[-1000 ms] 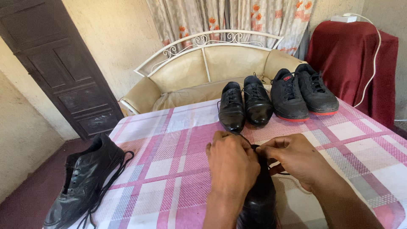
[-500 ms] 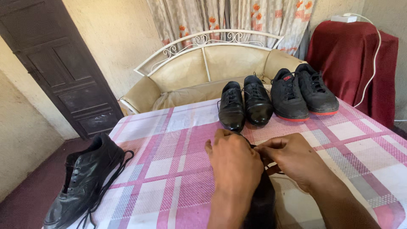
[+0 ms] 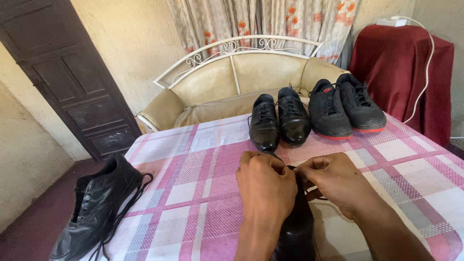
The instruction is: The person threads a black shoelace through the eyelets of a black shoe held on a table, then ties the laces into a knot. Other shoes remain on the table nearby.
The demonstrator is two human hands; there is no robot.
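Note:
A black shoe (image 3: 296,232) lies on the pink checked tablecloth (image 3: 193,183) right in front of me, mostly hidden under my hands. My left hand (image 3: 265,186) is closed over the shoe's upper. My right hand (image 3: 333,180) pinches a black lace (image 3: 314,195) beside it, the fingertips of both hands meeting over the shoe. A loop of the lace trails out under my right hand.
Two black dress shoes (image 3: 279,120) and two black sneakers with red soles (image 3: 345,107) stand along the table's far edge. Another black shoe (image 3: 94,205) with loose laces lies at the near left corner. Beyond are a cream sofa (image 3: 232,82), a dark door (image 3: 72,77) and a red-draped stand (image 3: 401,63).
Both hands have shifted only slightly over the shoe, the fingers working at the lace. Nothing else has moved.

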